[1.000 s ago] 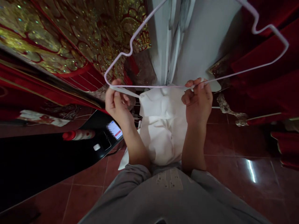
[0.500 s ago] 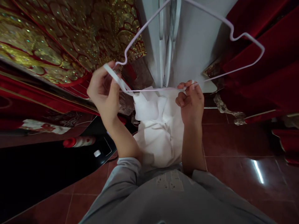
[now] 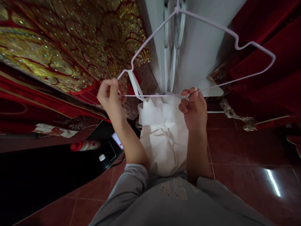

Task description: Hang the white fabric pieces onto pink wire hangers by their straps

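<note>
— Hanger (image 3: 235, 40) first: where is it?

— White wire, held up in front of the person, its bottom bar running level between both hands, its peak high near the pale door frame (image 3: 199, 47).

— And the cloth?

— A white garment (image 3: 164, 135) hangs below the bar, down between the forearms to the grey sleeves. One narrow white strap (image 3: 135, 83) rises from its top left corner to the notch at the hanger's left shoulder.

— What is the left hand (image 3: 110, 97) doing?

— Its fingers are pinched together at the left end of the bar, just beside that strap; whether they grip the strap or the wire I cannot tell.

— The right hand (image 3: 194, 108)?

— Curled, fingers pressed on the bar and the garment's top right corner.

— Anything nearby?

— A black table (image 3: 35, 169) stands to the left over red floor tiles; near its right edge lie a red-capped bottle (image 3: 86, 145), a lit phone (image 3: 117, 140) and a small white object. Gold-embroidered red fabric (image 3: 70, 40) hangs behind.
</note>
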Demonstrator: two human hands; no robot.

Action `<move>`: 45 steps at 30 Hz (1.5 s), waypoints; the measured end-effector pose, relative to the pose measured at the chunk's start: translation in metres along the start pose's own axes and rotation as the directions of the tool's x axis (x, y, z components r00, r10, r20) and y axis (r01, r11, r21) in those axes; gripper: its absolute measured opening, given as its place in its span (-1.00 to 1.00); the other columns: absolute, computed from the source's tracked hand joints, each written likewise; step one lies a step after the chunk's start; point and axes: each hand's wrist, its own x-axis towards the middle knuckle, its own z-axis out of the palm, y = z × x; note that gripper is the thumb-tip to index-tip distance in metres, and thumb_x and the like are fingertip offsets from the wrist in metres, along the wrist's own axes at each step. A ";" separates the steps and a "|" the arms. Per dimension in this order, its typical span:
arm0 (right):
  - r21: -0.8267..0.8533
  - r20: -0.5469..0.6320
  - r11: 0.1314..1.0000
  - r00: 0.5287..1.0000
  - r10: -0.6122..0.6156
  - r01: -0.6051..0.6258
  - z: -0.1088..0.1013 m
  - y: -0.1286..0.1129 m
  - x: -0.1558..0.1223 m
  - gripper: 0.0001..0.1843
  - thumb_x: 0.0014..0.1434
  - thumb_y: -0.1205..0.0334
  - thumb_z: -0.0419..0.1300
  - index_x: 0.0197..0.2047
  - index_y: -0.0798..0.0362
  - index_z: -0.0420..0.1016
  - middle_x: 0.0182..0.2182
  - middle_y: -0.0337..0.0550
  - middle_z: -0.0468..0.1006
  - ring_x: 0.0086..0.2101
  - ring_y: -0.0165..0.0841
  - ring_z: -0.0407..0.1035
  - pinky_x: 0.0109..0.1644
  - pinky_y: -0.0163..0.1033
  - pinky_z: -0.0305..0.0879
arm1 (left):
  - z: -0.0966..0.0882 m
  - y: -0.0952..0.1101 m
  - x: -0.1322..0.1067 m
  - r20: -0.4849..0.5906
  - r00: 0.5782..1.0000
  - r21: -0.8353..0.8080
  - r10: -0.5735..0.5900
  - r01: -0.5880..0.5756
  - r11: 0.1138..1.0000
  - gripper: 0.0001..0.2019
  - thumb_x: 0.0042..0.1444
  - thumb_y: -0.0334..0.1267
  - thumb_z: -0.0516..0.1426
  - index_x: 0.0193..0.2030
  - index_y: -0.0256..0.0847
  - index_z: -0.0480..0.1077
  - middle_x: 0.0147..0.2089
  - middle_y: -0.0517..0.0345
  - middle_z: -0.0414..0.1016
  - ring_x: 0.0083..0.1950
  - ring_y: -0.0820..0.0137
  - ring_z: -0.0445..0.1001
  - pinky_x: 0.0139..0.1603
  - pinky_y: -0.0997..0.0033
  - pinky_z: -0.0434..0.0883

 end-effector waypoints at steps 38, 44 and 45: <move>-0.487 -0.293 0.816 0.822 -0.489 0.311 -0.062 -0.096 0.050 -0.61 0.10 0.73 0.37 -0.34 0.01 0.82 -0.32 -0.23 0.75 -0.31 -0.57 0.62 -0.11 -0.47 0.61 | 0.039 0.004 -0.063 0.035 0.991 -0.180 -0.131 0.135 0.974 -0.68 0.29 0.06 0.42 -0.13 -0.05 0.47 -0.33 0.23 0.66 -0.30 0.35 0.62 -0.08 0.31 0.55; -0.608 0.041 0.686 0.878 -0.477 0.401 -0.046 -0.108 0.065 -0.67 0.14 0.66 0.40 -0.24 0.02 0.82 -0.34 -0.26 0.71 -0.34 -0.60 0.53 -0.19 -0.47 0.51 | 0.042 0.000 -0.062 0.007 0.990 -0.144 -0.144 0.143 0.979 -0.66 0.29 0.08 0.41 -0.14 -0.05 0.43 -0.36 0.24 0.60 -0.33 0.35 0.60 -0.12 0.31 0.55; -0.620 0.098 0.661 0.878 -0.469 0.422 -0.041 -0.109 0.067 -0.67 0.14 0.66 0.40 -0.24 0.03 0.81 -0.35 -0.27 0.68 -0.34 -0.62 0.50 -0.19 -0.47 0.47 | 0.041 -0.001 -0.062 0.007 0.989 -0.147 -0.146 0.145 0.978 -0.66 0.28 0.08 0.41 -0.14 -0.05 0.42 -0.36 0.24 0.60 -0.33 0.35 0.60 -0.13 0.31 0.54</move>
